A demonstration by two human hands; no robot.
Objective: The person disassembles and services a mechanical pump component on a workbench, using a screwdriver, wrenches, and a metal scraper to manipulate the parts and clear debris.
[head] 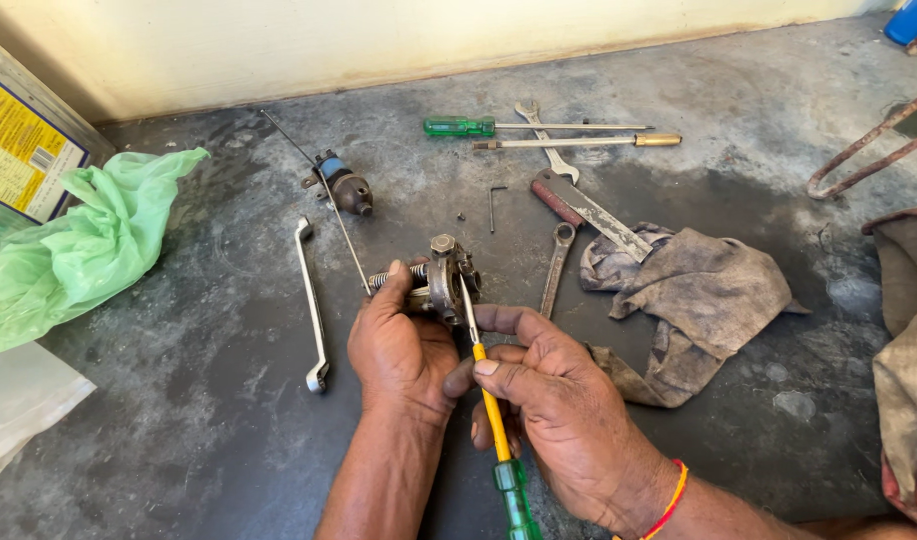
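metal part (445, 278) amid hands (404, 350), tools close

Bare concrete floor (219, 420) open at lower left of frame, between the ring spanner (312, 305) and the green plastic bag (74, 245). Centre crowded: thin rod (344, 230) and small motor part (346, 187) upper left of the hands; open spanner (557, 268), blade tool (594, 212) and hex key (494, 205) just right. Two screwdrivers (539, 133) bar the upper centre. Grey rag (694, 300) fills centre right; beyond it, bare floor at lower right up to the bundled cloth (909, 380).
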